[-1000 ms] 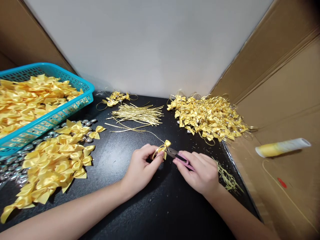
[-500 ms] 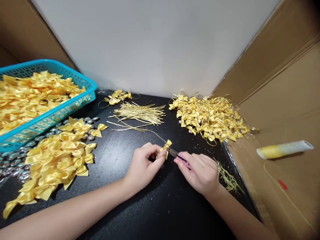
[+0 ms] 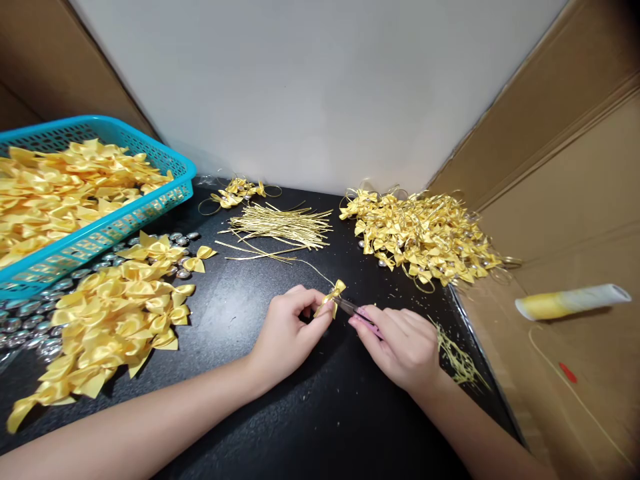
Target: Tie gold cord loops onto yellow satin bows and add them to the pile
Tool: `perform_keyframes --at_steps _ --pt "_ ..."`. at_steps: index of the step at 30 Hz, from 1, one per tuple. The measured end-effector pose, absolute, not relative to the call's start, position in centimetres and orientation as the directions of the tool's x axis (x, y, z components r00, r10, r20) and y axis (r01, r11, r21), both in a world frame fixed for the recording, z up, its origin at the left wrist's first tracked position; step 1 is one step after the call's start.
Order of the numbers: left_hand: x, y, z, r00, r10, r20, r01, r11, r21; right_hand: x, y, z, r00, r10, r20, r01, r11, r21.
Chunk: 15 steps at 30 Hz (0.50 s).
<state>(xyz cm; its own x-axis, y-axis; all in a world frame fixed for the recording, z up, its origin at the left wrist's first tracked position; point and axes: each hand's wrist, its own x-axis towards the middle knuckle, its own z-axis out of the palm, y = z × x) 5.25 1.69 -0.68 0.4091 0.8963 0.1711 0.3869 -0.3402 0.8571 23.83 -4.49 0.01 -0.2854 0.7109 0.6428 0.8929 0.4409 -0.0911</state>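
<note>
Between the thumb and fingers of my left hand (image 3: pixel 295 327) a small yellow satin bow (image 3: pixel 336 293) is pinched, with a thin gold cord (image 3: pixel 315 270) trailing from it toward the back. My right hand (image 3: pixel 403 347) is closed around the pink handles of a small pair of scissors (image 3: pixel 367 320). Their dark blades point left and meet the bow at its right side. Whether the blades are parted I cannot tell. Behind the hands lies a bundle of cut gold cords (image 3: pixel 285 225).
A blue basket (image 3: pixel 193 175) full of yellow bows stands at left, with loose bows (image 3: pixel 115 307) and silvery beads (image 3: pixel 35 327) before it. Finished-looking corded bows (image 3: pixel 425 233) are heaped at back right. Cord scraps (image 3: pixel 460 360) lie near the right edge; beyond is a yellow-white tube (image 3: pixel 573 301).
Both hands keep nearly the same pose at the bow. The whole view has shifted very slightly; nothing has been picked up or let go.
</note>
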Motion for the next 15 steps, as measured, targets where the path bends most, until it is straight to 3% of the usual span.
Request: perform_keyframes --at_steps 15 --pt "5.28 1.78 -0.79 0.426 0.892 0.15 0.412 -0.338 0.846 23.7 -4.39 0.03 -0.284 0.728 0.624 0.899 0.428 -0.09"
